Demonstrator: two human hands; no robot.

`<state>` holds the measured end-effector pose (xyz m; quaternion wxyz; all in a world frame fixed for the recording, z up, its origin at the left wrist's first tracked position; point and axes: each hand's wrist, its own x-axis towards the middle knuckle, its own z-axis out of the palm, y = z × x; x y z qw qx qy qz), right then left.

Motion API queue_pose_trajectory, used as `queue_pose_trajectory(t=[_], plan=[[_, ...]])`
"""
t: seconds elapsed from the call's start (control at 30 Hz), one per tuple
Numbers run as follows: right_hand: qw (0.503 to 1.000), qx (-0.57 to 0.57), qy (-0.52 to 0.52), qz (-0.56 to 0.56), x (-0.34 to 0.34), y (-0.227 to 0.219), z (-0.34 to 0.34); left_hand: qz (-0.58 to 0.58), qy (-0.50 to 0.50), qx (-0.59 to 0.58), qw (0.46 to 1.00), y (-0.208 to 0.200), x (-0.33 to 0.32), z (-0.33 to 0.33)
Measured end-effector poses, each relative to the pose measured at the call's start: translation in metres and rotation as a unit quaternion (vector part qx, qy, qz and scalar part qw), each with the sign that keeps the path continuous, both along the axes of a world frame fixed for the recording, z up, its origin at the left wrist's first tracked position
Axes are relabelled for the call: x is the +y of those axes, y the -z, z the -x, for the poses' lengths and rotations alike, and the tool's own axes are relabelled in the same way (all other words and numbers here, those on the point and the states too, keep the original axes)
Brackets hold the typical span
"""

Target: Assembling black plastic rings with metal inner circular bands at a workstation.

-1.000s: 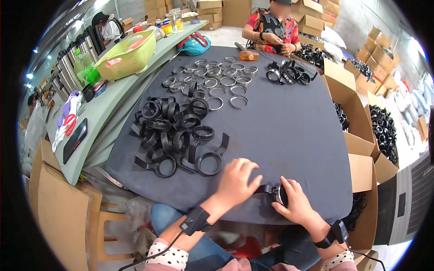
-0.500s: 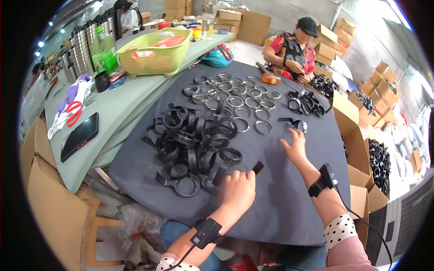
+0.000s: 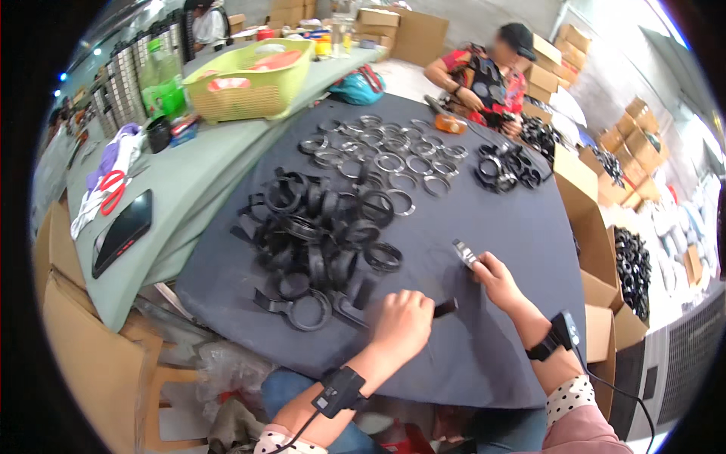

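Note:
My left hand (image 3: pixel 403 324) is closed around a black part, mostly hidden by the fingers; its flat dark tab (image 3: pixel 446 308) sticks out on the right. Between thumb and fingers of my right hand (image 3: pixel 497 280) is a silvery metal ring (image 3: pixel 466 253), seen nearly edge-on, held above the tabletop. Just left of my left hand lies a heap of black rings with handles (image 3: pixel 310 234). Beyond it several loose metal rings (image 3: pixel 389 162) spread over the dark table (image 3: pixel 484 363). A smaller group of black parts (image 3: pixel 503 168) sits at the far right.
A green side table (image 3: pixel 178 204) on the left carries a yellow-green basket (image 3: pixel 242 106), red scissors (image 3: pixel 113 191) and a phone (image 3: pixel 122 233). Across the table a person (image 3: pixel 484 83) handles black parts. Cardboard boxes (image 3: pixel 586 250) line the right edge. An orange-handled tool (image 3: pixel 450 124) lies far back.
My right hand has drawn back toward me and closed on a metal ring. The black-and-silver part near its fingertips has left that spot. My left hand has shifted slightly right.

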<state>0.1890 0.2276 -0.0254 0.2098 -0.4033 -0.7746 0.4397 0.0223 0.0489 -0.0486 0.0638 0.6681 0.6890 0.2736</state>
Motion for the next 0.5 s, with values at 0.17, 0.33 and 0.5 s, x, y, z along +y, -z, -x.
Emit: queue_pose_trajectory(t=[0.17, 0.33, 0.5], plan=[[0.887, 0.136, 0.023, 0.441, -0.052, -0.039, -0.106, -0.028, -0.017, 0.005, 0.999, -0.011, -0.004, -0.001], [0.893, -0.009, 0.027, 0.448, -0.079, -0.028, -0.155, -0.082, 0.042, -0.126, 0.988, -0.022, 0.001, -0.027], [0.966, -0.216, 0.057, -0.129, -0.115, -0.020, -0.150, -0.085, 0.047, -0.528, 0.844, -0.011, -0.004, -0.049]])
